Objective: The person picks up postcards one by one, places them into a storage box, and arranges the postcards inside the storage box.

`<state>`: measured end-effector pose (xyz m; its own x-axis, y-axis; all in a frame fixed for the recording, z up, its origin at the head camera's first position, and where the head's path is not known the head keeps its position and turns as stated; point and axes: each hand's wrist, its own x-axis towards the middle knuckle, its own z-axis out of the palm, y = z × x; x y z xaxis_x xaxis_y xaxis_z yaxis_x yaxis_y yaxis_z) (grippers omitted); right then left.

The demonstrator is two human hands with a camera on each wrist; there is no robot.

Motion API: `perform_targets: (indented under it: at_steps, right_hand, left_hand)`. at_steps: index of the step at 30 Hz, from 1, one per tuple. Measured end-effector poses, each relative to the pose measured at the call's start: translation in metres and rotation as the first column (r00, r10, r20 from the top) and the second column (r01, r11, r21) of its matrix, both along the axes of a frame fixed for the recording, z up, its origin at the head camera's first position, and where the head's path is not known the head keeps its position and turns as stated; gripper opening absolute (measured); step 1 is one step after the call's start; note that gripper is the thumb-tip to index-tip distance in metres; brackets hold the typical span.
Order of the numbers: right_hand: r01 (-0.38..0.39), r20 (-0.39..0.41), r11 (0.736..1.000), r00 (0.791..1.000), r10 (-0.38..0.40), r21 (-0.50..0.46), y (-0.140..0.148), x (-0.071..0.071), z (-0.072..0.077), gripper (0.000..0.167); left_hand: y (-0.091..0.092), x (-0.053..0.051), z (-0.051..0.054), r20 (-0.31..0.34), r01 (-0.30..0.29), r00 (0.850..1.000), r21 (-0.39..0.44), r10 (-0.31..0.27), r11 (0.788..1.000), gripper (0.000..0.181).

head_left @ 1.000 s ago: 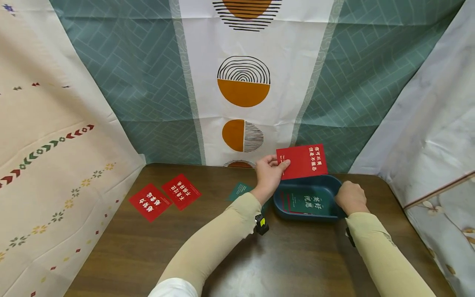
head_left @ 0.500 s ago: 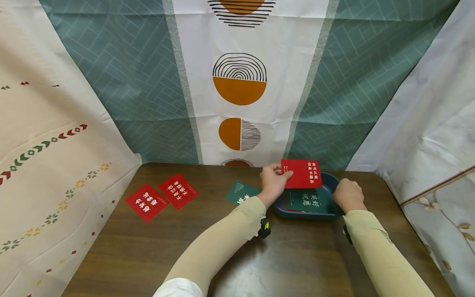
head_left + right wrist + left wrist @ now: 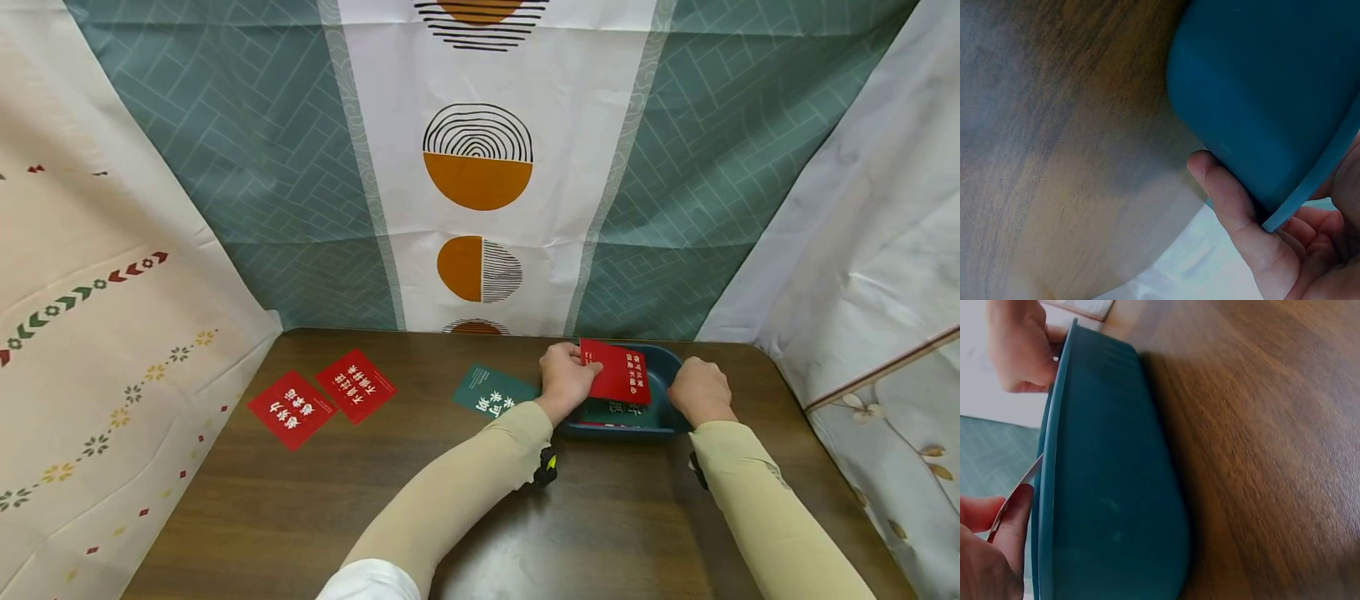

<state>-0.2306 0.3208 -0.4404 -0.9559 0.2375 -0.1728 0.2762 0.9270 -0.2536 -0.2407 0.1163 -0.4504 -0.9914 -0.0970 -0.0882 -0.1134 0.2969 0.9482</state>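
Note:
My left hand [image 3: 567, 380] pinches a red card [image 3: 617, 372] with white lettering by its left edge, thumb on top. The card is tilted over a dark blue-green plastic tray [image 3: 663, 372], partly below its rim. Inside the tray lies a green card [image 3: 619, 412] with white lettering, half covered by the red one. My right hand [image 3: 701, 393] grips the tray's right rim; in the right wrist view a finger [image 3: 1229, 200] lies along the outer wall and others curl over the rim. In the left wrist view the card's thin edge [image 3: 1034, 470] shows at the rim.
Two red cards [image 3: 292, 410] [image 3: 356, 386] lie side by side at the left of the brown wooden table [image 3: 315, 508]. Another green card [image 3: 491, 392] lies left of the tray, partly behind my left hand. A patterned cloth [image 3: 480, 167] hangs behind the table.
My left hand has lowered the red card from above the tray down into its opening, moving slightly right. My right hand keeps its grip on the tray's rim. The head view has shifted a little.

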Motion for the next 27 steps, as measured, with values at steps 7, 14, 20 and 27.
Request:
perform_targets:
  at_steps: [7, 14, 20, 27]
  right_hand:
    - [-0.006, -0.006, 1.000, 1.000, 0.006, -0.001, 0.000, 0.000, 0.001, 0.036]
    - [0.002, 0.003, 1.000, 1.000, -0.002, -0.004, -0.001, 0.000, 0.002, 0.038]
    - [0.007, 0.007, 1.000, 1.000, -0.006, -0.016, -0.001, 0.000, 0.003, 0.038]
    - [0.014, 0.008, 1.000, 1.000, -0.014, -0.007, 0.000, -0.001, 0.001, 0.041]
  left_hand:
    - [0.006, 0.003, -0.002, 0.062, 0.023, 0.998, -0.027, -0.022, 0.999, 0.032]
    - [0.011, 0.007, -0.004, 0.095, 0.058, 0.994, -0.085, -0.050, 0.995, 0.054]
    - [0.012, 0.008, -0.004, 0.123, 0.101, 0.989, -0.139, -0.084, 0.985, 0.058]
    - [0.011, 0.006, -0.006, 0.145, 0.108, 0.986, -0.171, -0.084, 0.979, 0.053]
